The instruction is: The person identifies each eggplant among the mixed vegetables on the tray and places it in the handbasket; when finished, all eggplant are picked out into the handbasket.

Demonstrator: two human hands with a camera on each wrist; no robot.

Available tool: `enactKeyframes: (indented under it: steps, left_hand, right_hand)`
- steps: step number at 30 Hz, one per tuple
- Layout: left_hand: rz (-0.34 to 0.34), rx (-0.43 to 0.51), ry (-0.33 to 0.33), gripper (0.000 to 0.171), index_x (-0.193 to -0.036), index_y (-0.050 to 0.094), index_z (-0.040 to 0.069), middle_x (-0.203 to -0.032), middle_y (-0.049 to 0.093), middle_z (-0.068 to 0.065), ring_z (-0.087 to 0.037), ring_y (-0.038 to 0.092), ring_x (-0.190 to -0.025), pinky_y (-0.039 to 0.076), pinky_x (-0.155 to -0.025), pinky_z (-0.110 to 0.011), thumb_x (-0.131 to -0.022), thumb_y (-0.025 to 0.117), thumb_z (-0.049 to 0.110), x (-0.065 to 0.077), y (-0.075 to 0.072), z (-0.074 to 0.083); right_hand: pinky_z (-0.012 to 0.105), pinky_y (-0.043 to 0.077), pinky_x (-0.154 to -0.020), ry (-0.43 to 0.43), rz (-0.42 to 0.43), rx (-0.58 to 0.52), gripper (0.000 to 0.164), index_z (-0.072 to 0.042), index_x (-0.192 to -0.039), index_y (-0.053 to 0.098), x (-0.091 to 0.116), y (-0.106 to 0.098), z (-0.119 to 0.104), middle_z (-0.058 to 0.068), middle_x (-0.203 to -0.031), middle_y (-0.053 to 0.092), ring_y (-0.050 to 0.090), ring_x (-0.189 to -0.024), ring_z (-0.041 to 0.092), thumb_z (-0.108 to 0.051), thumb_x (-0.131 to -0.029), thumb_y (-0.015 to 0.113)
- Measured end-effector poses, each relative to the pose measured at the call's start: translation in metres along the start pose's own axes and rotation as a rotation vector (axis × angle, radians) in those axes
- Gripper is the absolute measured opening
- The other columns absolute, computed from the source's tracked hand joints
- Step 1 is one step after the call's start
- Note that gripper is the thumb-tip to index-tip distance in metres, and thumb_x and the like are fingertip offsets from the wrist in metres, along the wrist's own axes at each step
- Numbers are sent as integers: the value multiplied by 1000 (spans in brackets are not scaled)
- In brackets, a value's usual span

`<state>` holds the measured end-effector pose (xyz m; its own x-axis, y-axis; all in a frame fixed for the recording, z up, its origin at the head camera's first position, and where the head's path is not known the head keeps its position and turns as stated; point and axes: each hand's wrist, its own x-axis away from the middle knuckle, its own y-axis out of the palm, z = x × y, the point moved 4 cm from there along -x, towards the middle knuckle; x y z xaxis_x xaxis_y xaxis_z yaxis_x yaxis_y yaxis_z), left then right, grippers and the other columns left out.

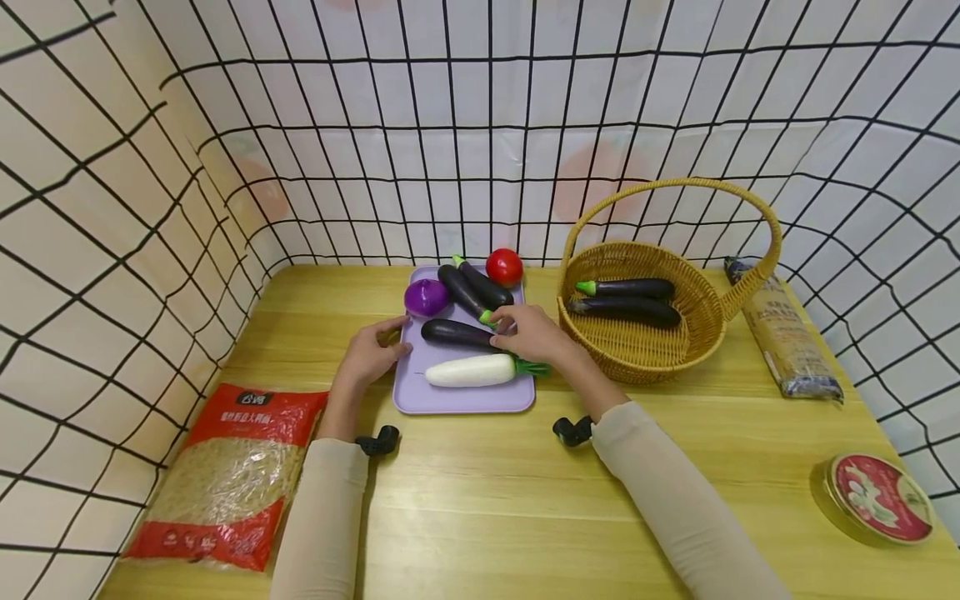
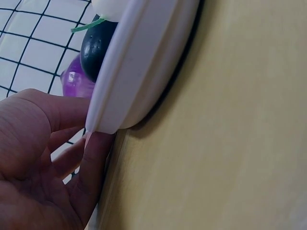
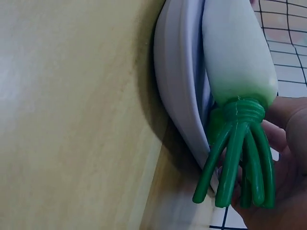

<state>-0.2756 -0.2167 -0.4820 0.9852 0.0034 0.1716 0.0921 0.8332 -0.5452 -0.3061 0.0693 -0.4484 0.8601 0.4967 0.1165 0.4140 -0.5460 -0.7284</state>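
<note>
Front eggplant: on the tray, long axis running nearly left to right with a slight slant; I see its dark rounded end pointing left, and its right end goes under a hand.
Tray: on the table, one edge facing the wearer, its sides running away toward the wire grid.
Left hand: holds the tray's left rim, thumb over the edge and fingers below it, little gap between them.
Right hand: partly curled at the front eggplant's right end, thumb and forefinger slightly apart; the radish hides the contact in my right wrist view, so I cannot tell whether it grips.
Radish: nearest the wearer on the tray, lying left to right, green leaves pointing right and out over the rim.
Back eggplants: two, side by side on a diagonal, green stems at opposite ends: one toward the right hand, one toward the grid.
Onion: purple, at the tray's left.
Tomato: at the far right corner.
Basket: right of the tray, two more eggplants lying crosswise inside.
Pasta bag: near my left forearm view, red and clear.
</note>
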Motion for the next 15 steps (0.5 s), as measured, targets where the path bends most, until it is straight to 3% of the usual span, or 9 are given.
enactKeyframes:
  steps: [10, 15]
  left_hand:
    - [4, -9, 14, 56, -150, 55, 23, -160, 47, -10, -33, 36, -152, 37, -122, -52, -96, 69, 18, -1, 1, 0]
    - [1, -9, -4, 56, -151, 54, 24, -162, 45, -10, -34, 35, -153, 36, -122, -53, -97, 68, 19, 0, 0, 0]
  right_hand:
    - [46, 52, -107, -62, -73, 53, 39, -6, -137, 66, -3, 4, -5, 15, -127, 71, 65, -120, 31, -20, -100, 64]
    - [46, 52, -104, -64, -37, 63, 38, -6, -137, 65, -2, 3, -6, 15, -127, 69, 63, -118, 30, -19, -102, 64]
